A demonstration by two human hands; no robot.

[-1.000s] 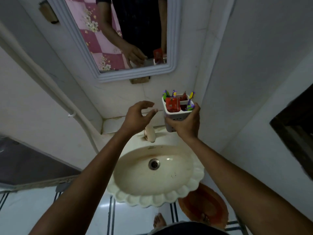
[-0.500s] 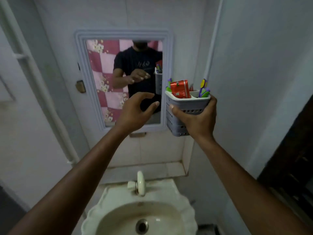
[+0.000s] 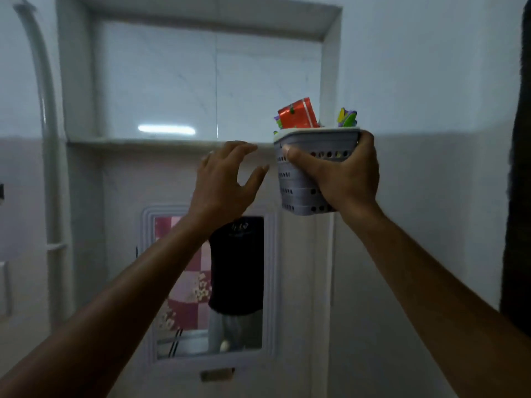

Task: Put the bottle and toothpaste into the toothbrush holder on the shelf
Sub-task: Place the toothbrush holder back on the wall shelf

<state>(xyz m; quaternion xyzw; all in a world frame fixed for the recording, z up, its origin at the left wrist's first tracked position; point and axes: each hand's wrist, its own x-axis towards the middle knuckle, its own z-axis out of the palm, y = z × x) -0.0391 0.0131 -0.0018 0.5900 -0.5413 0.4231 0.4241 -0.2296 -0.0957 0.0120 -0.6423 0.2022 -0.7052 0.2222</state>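
Observation:
My right hand (image 3: 342,179) grips a grey perforated toothbrush holder (image 3: 296,193), raised to the level of the shelf ledge (image 3: 149,142) at its right end. A red toothpaste tube (image 3: 297,114) sticks out of the holder's top, with coloured toothbrush handles (image 3: 347,118) beside it. No bottle can be made out. My left hand (image 3: 227,179) hovers just left of the holder, fingers spread and curled, holding nothing and apart from it.
The shelf is a tiled recess (image 3: 207,79) in the wall above a framed mirror (image 3: 209,285) that reflects the person's dark shirt. A white pipe (image 3: 48,133) runs up the left wall. A dark opening (image 3: 517,156) lies at the right edge.
The holder has risen in my right hand from beside the mirror up to the shelf ledge. My left hand rose with it, staying open. The view tilted upward; the sink left the frame.

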